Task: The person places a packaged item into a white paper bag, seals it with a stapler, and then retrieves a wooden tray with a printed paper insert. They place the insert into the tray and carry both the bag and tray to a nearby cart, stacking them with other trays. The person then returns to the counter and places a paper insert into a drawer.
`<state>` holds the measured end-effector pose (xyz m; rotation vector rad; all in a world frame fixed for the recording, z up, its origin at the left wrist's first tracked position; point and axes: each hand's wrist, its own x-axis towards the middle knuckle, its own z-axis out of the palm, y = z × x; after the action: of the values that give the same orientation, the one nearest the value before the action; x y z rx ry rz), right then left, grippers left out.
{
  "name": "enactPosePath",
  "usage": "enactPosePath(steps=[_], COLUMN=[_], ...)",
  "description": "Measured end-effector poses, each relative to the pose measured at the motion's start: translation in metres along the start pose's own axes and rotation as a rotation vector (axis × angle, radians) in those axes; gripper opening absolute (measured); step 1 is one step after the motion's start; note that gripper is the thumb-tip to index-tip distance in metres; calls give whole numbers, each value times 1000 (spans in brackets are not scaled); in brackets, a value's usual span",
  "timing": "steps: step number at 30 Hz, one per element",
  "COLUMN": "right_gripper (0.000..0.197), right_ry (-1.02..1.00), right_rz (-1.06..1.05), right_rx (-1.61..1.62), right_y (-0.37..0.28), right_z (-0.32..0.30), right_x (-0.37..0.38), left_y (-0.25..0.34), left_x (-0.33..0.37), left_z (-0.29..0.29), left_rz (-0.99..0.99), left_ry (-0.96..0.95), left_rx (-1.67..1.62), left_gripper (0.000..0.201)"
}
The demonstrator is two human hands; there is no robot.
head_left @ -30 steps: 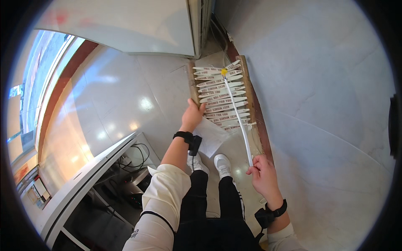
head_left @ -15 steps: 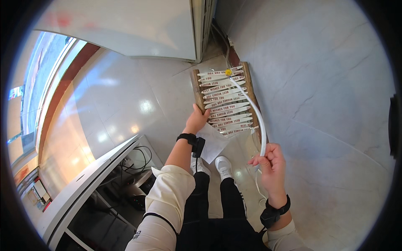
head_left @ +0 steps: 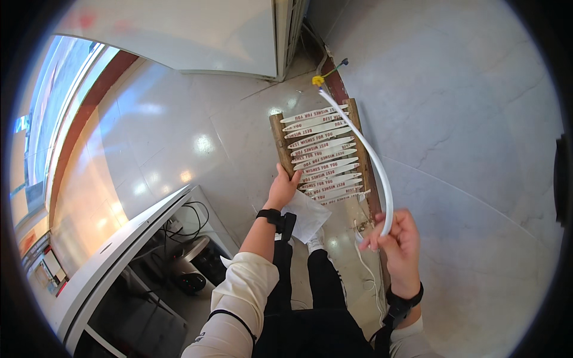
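Note:
My left hand (head_left: 282, 186) grips the lower part of the left bar of a wooden frame (head_left: 280, 143), fingers closed round it. Red-printed white ribbon (head_left: 322, 144) is wound back and forth between its two side bars, like rungs. On the right, the closed fingers of my right hand (head_left: 399, 244) hold the lower end of a bent white tube (head_left: 376, 164). That tube arches up past the frame's right bar. At its far tip is a small yellow piece (head_left: 318, 80) with a thin dark-ended strand; its kind I cannot make out. A pale sheet (head_left: 305, 219) hangs below my left hand.
A white cabinet (head_left: 128, 244) holding cables and a dark round-faced device stands at the lower left. A white panel (head_left: 179, 36) is at the top. A grey marbled wall (head_left: 465, 149) rises on the right. A thin white cord (head_left: 370, 271) trails below the frame.
The white tube's yellow tip has swung up and left, off the ribbon to beyond the frame's top. My right hand has shifted slightly right and down; the frame sits a little lower.

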<state>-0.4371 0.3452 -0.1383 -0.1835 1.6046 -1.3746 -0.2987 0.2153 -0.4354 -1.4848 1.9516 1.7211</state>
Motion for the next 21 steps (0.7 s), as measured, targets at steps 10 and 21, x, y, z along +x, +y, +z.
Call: enactPosePath(steps=[10,21], right_gripper=[7,15], right_ry=[-43,161], right_rz=[156,26], right_rx=[-287,-858], right_y=[104,268], right_z=[-26,-71], right_x=[-70,-25], left_y=[16,27], left_x=[48,43], left_z=[12,-9], left_rz=[149,51], left_ry=[229,-63], left_rx=[-3,66], left_gripper=[47,53])
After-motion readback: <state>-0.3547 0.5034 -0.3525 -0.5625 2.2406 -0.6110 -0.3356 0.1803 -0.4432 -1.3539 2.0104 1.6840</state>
